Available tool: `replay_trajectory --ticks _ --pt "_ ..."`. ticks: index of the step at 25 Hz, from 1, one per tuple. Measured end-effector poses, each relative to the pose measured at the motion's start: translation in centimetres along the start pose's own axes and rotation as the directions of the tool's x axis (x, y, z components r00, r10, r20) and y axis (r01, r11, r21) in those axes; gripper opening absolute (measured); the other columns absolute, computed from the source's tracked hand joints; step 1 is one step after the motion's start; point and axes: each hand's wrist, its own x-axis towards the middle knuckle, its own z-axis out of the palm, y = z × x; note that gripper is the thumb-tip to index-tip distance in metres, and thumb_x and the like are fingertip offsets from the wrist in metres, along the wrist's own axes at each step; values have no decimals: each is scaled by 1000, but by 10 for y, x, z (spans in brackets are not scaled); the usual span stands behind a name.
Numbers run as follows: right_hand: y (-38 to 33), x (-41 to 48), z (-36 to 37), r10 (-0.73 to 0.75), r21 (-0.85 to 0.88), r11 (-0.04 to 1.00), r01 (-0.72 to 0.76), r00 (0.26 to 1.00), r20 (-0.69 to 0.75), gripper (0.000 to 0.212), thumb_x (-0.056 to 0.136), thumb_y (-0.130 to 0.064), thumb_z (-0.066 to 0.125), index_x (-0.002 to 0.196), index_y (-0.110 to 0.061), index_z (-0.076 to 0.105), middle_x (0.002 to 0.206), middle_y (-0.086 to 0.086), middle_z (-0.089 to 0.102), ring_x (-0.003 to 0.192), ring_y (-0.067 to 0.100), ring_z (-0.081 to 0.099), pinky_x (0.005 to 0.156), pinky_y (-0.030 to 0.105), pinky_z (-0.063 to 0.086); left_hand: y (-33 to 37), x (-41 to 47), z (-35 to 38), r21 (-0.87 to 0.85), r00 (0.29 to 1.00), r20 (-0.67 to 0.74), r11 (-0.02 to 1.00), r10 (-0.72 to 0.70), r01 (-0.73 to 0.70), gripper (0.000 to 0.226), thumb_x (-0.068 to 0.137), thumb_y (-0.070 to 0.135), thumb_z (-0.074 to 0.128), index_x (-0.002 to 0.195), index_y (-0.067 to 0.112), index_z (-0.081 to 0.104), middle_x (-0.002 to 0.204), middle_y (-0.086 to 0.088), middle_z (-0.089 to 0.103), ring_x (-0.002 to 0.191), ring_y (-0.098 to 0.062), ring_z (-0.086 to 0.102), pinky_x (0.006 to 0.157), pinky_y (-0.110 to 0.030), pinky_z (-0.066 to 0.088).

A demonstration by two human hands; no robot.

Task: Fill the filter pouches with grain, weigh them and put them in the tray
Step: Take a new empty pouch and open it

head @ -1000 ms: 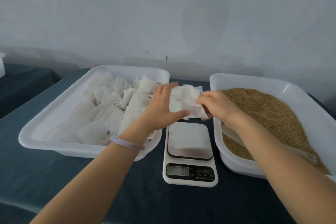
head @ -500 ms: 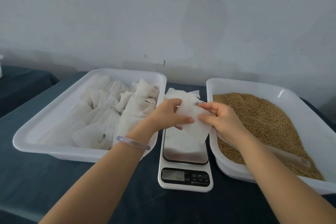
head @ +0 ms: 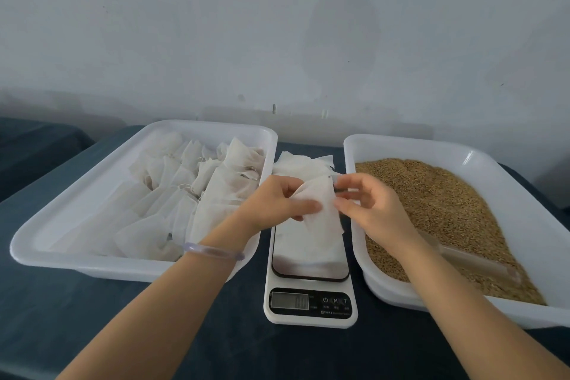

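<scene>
My left hand [head: 273, 205] pinches an empty white filter pouch [head: 322, 210] above the white kitchen scale [head: 310, 293]. At the pouch's right edge my right hand [head: 368, 205] touches it with thumb and fingertips. A stack of empty pouches [head: 300, 162] lies behind the scale. The white tray on the left [head: 77, 259] holds several filled pouches [head: 185, 191]. On the right, a white tray [head: 521, 194] is heaped with brown grain [head: 438, 203], and a clear scoop [head: 475, 261] lies in the grain.
Everything stands on a dark blue cloth-covered table [head: 46, 318] against a pale wall. The scale's display [head: 290, 300] faces me at the front. A second dark surface [head: 30, 145] lies at the far left.
Both hands drew one pouch off the stack behind the scale and brought it toward me over the scale. My right hand's fingers have spread at the pouch's edge.
</scene>
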Motion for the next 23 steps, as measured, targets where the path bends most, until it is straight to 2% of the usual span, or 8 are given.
replay_trajectory --ticks 3,5,8,11,14,17,20,23 --pt "-11 -5 -6 -348 -225 908 353 935 62 39 80 -8 71 114 -22 62 114 -15 61 110 3 54 95 16 41 -1 0 6 197 996 83 980 -23 6 43 77 6 73 47 23 48 42 15 43 42 1 42 48 -11 34" --pt "-12 -6 -8 -431 -332 821 464 886 173 34 76 -11 75 109 -18 66 105 -19 61 106 1 53 94 14 39 -3 1 9 317 991 125 948 -45 3 41 76 12 74 48 27 48 41 15 39 42 -1 37 47 -13 30" --pt "-8 -5 -6 -410 -397 802 446 895 176 22 76 -12 76 97 -16 71 85 -20 61 90 1 55 85 16 43 -2 -1 7 255 992 127 966 4 -36 22 78 10 74 65 22 62 52 17 48 51 -2 43 54 -14 34" --pt "-1 -7 -6 -343 -356 876 326 939 16 21 80 -10 72 100 -16 72 88 -14 62 89 0 60 84 10 43 -1 -3 2 99 997 63 994 42 -48 28 84 4 67 61 14 57 50 15 44 49 -3 39 51 -13 31" --pt "3 -8 -4 -382 -368 854 368 923 38 16 77 -13 75 93 -16 73 93 -15 62 94 1 56 89 11 40 -3 -1 2 140 1000 21 990 4 -7 28 85 8 68 63 -3 53 56 7 41 56 -10 37 54 -18 30" --pt "2 -8 -1 -412 -423 816 394 910 52 9 73 -15 79 77 -15 71 100 -7 60 101 5 51 93 12 34 -5 0 4 203 1000 27 979 -1 -5 42 84 13 70 57 11 37 47 15 29 48 -4 27 47 -11 24" --pt "0 -8 -5 -429 -373 835 405 903 20 13 73 -11 77 70 -14 65 90 -4 57 94 6 51 89 13 34 -6 3 5 221 999 39 975 -24 14 43 84 21 71 59 22 36 44 17 31 45 -3 27 44 -10 24" --pt "0 -10 -6 -411 -340 849 404 910 57 13 73 -20 78 72 -17 65 86 -8 57 93 9 51 87 15 35 -7 3 6 252 999 41 968 -15 5 41 84 25 71 60 25 37 45 17 34 45 -3 28 44 -11 25"
